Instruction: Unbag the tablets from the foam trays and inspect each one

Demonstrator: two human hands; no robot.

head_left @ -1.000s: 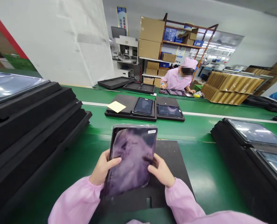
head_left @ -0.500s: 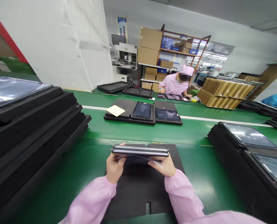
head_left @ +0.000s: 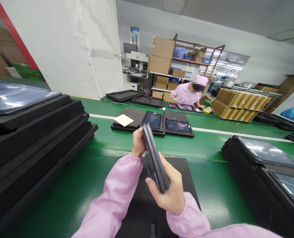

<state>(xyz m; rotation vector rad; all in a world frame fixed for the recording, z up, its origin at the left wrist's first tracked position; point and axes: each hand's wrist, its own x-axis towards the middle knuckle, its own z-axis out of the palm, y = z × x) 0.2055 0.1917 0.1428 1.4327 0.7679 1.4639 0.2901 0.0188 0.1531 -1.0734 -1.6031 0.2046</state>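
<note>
Slim dark film-wrapped tablet (head_left: 154,158) riding edge-up over the black foam tray (head_left: 186,178) on the green surface (head_left: 216,185) — left hand (head_left: 137,144) pinching its far end, right hand (head_left: 169,194) curling shut round the near corner. Slick film, narrow grip — risking a slip onto its corner

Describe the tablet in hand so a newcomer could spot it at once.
On the green bench, find the black foam pad at the near edge. Above it the left hand and right hand hold one tablet. Unlike the tablets lying flat in trays across the bench, it is turned edge-on, showing only its thin side.
</note>
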